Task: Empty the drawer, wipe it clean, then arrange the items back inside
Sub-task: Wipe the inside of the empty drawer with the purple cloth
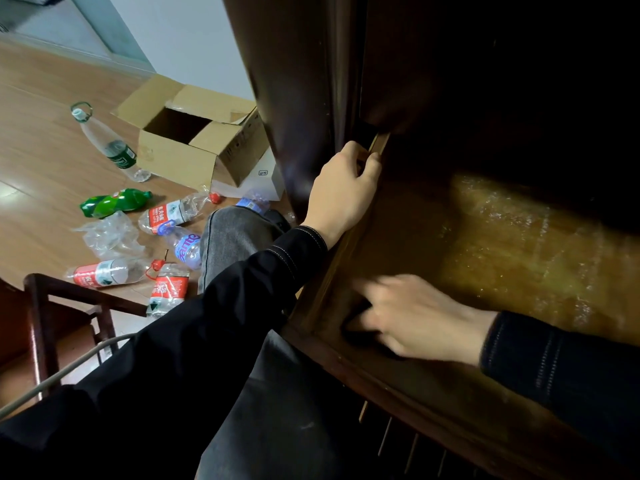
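**Left hand clamped on the drawer wall, right hand blurred inside**

Your left hand [343, 188] grips the dark brown wooden drawer [415, 393], its fingers curled over the top edge of the left side wall at the far end, right where that wall meets the dark wooden cabinet [304, 98]. Your right hand [415, 320] is inside the drawer at its front left corner, fingers reaching towards the left wall over a dark patch. The hand is smeared by motion, so you cannot tell whether it holds anything or simply lies flat. The drawer stands pulled out, and its amber floor glistens in streaks towards the right and far side.

Beyond the drawer's left wall, your knee in grey trousers [235, 237] hangs above the light wooden floor [45, 161]. Plastic bottles lie scattered there: a tall clear bottle with a green label [110, 147], a crushed green bottle [116, 202], several clear bottles with red labels [104, 273] and a clear bottle with a purple label [185, 245]. An open brown cardboard box [180, 157] sits just beyond them, beside the cabinet. A dark wooden chair [38, 306] stands at the near left.
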`<state>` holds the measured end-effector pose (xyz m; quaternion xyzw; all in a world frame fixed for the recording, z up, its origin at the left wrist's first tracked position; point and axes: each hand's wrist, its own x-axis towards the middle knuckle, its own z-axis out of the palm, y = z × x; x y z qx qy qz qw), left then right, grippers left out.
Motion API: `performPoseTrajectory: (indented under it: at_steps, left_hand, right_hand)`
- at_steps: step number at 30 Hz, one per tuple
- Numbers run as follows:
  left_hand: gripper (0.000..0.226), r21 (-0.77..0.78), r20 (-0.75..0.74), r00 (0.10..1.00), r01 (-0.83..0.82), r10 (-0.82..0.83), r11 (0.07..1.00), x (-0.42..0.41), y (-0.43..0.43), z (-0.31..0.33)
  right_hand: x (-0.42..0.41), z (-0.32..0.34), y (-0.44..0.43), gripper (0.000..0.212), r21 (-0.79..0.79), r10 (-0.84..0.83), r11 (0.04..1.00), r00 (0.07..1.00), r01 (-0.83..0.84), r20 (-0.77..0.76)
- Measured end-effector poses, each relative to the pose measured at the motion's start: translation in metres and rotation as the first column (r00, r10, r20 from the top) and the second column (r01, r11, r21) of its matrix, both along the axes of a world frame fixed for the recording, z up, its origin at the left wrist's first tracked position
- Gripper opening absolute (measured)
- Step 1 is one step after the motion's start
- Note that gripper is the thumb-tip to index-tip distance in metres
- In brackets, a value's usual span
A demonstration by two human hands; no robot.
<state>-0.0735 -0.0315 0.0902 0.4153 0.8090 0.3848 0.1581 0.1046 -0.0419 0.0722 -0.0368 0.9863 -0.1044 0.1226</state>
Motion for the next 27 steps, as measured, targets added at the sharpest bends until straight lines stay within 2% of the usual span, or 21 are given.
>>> performPoseTrajectory:
  at_steps: [2,5,10,11,14,16,18,20,22,24,26,27]
  left_hand:
    - [0.029,-0.002,0.0,1.0,0.001,-0.001,1.0,0.001,0.0,0.001]
    - [0.031,0.0,-0.011,1.0,0.006,-0.006,1.0,0.002,-0.002,0.001]
    - [0.031,0.004,-0.033,0.999,0.008,-0.008,1.0,0.0,-0.002,0.0]
    - [0.031,0.002,-0.034,0.999,0.007,-0.007,1.0,0.0,-0.001,0.0]
    - [0.031,-0.009,-0.034,0.999,-0.003,0.002,1.0,0.0,-0.001,0.0]
    - [0.031,-0.013,-0.036,0.999,-0.003,0.003,1.0,0.001,-0.001,0.001]
    - [0.031,-0.012,-0.037,0.999,0.004,-0.004,1.0,0.001,-0.001,0.002]
    - [0.032,-0.011,-0.045,0.999,0.012,-0.013,1.0,0.0,-0.001,0.0]
    - [0.033,-0.01,-0.053,0.998,0.022,-0.022,1.0,-0.001,-0.001,-0.001]
    - [0.034,-0.014,-0.057,0.998,0.025,-0.026,1.0,-0.001,-0.001,-0.002]
    - [0.033,-0.023,-0.068,0.997,0.026,-0.027,0.999,-0.001,-0.001,-0.003]
    - [0.033,-0.027,-0.073,0.997,0.025,-0.027,0.999,-0.001,-0.001,-0.002]
  right_hand:
    - [-0.014,-0.013,-0.005,0.037,0.002,-0.11,0.994,0.988,0.111,-0.108]
    - [-0.016,-0.035,-0.017,0.036,0.0,-0.183,0.983,0.973,0.185,-0.137]
    - [0.04,-0.044,-0.016,0.05,0.098,-0.012,0.995,0.993,0.024,-0.118]
    - [0.044,-0.043,-0.005,0.052,0.123,-0.023,0.992,0.995,0.035,-0.097]
    - [0.027,-0.032,0.039,0.04,0.151,-0.297,0.939,0.949,0.31,-0.107]
    - [0.015,-0.032,0.056,0.045,0.145,-0.5,0.842,0.853,0.519,-0.15]
    - [0.013,-0.039,0.047,0.052,0.112,-0.588,0.788,0.793,0.606,-0.159]
    - [0.024,-0.046,0.014,0.056,0.101,-0.5,0.852,0.856,0.513,-0.128]
    - [0.041,-0.053,-0.014,0.064,0.07,-0.302,0.946,0.941,0.315,-0.155]
    - [0.047,-0.058,-0.004,0.069,0.115,-0.147,0.979,0.971,0.17,-0.188]
    - [0.04,-0.057,0.026,0.071,0.187,-0.177,0.96,0.97,0.207,-0.169]
    - [0.033,-0.057,0.045,0.072,0.215,-0.26,0.931,0.949,0.296,-0.18]
